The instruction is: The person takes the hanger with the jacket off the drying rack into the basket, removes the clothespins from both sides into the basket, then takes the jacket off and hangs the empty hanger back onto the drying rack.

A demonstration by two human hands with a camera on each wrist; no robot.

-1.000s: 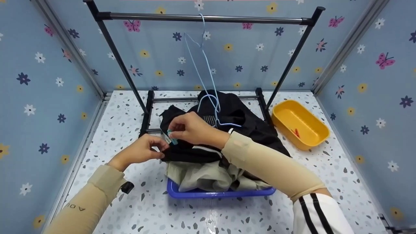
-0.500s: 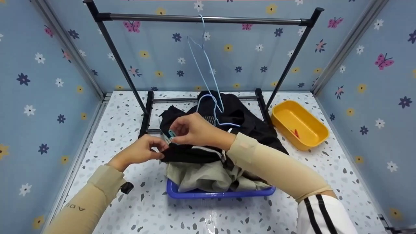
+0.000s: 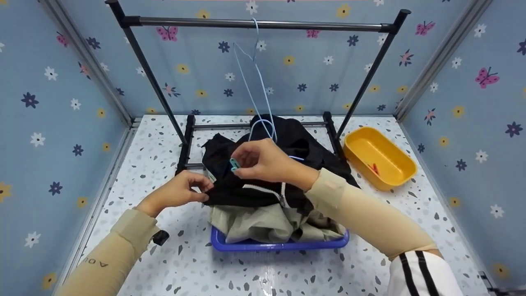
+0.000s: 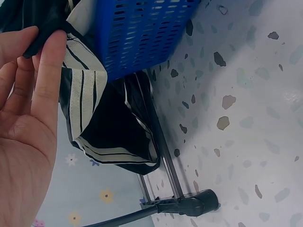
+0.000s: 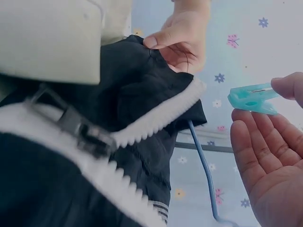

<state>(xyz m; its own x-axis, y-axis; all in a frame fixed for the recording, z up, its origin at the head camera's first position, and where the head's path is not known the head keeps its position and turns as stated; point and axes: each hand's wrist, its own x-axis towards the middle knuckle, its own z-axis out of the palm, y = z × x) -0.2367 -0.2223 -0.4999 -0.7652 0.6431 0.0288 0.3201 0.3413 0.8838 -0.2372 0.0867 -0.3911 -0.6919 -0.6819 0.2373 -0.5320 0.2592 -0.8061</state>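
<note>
A black jacket (image 3: 230, 195) with a white zipper (image 5: 142, 120) lies heaped over the blue basket. My left hand (image 3: 178, 190) pinches its edge between thumb and finger; striped trim (image 4: 83, 101) hangs below that grip in the left wrist view. My right hand (image 3: 267, 161) holds a teal clothespin (image 5: 251, 98) between thumb and fingers, above the jacket and apart from it. A light blue hanger (image 3: 263, 88) hangs from the rail. Part of a second blue hanger (image 3: 296, 158) shows at the jacket, mostly hidden behind my right hand.
The blue basket (image 3: 279, 246) also holds a grey-green garment (image 3: 259, 224). Behind stands a clothes rack with a dark rail (image 3: 197, 21). To the right, a yellow bin (image 3: 380, 158) contains red clothespins (image 3: 374, 168). Flower-patterned walls close in the sides and back.
My right hand has moved right, away from the left hand, carrying the clothespin off the jacket's edge. The left hand keeps its place. The hanging hanger has swung slightly.
</note>
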